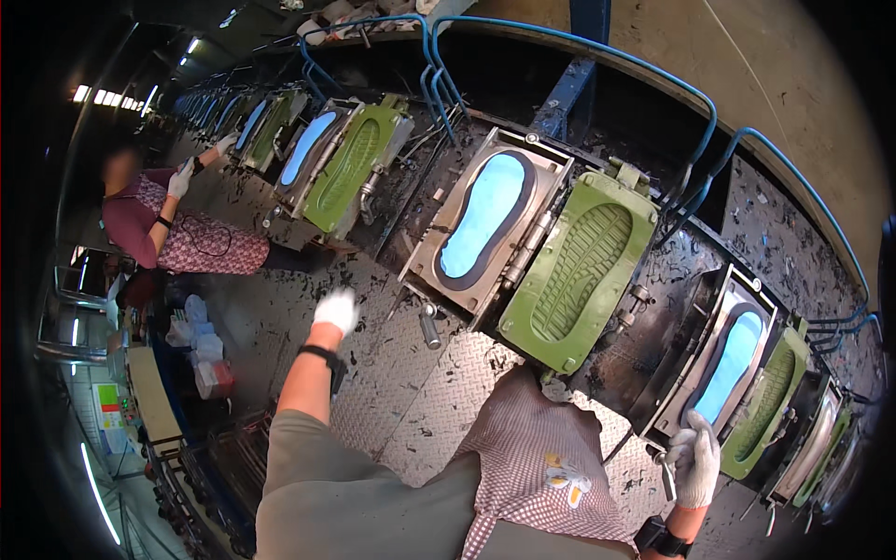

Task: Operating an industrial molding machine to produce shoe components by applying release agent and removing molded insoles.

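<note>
My left hand [338,312], in a white glove and smeared by motion, is over the metal floor, left of the nearest mould; its fingers cannot be made out. At the lower right, my gloved right hand [695,464] has curled fingers at the near end of a mould tray holding a light blue insole [733,364]. A thin metal rod [668,478] shows beside these fingers; whether it is held is unclear. In front of me another blue insole [485,215] with a dark rim lies in an opened metal mould, hinged to a green lid [583,271] with a ridged sole pattern.
More opened moulds with green lids [359,163] run along the line to both sides. Blue tube rails [597,42] curve behind them. Dark rubber scraps litter the patterned metal floor [383,411]. A co-worker [149,210] stands at the line on the left.
</note>
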`<move>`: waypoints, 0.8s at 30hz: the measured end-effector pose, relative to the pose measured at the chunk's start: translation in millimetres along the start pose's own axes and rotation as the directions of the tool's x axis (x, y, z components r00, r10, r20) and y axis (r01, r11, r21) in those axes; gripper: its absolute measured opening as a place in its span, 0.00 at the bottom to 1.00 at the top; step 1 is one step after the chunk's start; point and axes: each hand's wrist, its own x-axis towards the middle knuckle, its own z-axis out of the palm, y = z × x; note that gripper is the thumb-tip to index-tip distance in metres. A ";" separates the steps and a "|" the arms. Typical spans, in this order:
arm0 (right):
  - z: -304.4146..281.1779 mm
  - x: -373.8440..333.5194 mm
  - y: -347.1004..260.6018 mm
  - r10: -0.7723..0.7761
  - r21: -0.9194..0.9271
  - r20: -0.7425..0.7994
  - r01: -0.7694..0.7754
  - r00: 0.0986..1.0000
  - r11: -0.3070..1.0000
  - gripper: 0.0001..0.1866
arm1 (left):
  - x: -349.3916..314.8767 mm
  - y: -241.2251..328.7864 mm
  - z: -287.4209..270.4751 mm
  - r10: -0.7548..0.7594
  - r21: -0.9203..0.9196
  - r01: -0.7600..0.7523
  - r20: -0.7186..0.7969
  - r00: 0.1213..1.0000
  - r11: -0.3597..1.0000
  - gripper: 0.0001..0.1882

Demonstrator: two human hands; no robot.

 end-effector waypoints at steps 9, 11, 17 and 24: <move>-17.7 -10.4 -22.8 -0.106 -0.126 -0.044 0.100 0.993 0.987 0.28 | 157.2 264.9 -131.4 0.417 -0.058 -0.575 -0.630 0.655 0.816 0.21; -28.3 -19.3 -17.4 -0.126 -0.079 -0.115 0.117 0.985 0.990 0.28 | 165.3 273.3 -135.7 0.436 -0.051 -0.619 -0.665 0.607 0.783 0.21; -51.0 -15.6 -6.7 -0.051 -0.044 -0.085 0.047 0.995 0.998 0.27 | 175.6 282.5 -151.9 0.448 -0.103 -0.587 -0.546 0.708 0.803 0.19; -74.4 2.8 -4.2 0.004 -0.086 0.052 0.001 0.999 0.996 0.27 | 175.4 290.7 -161.6 0.460 -0.011 -0.538 -0.504 0.731 0.843 0.20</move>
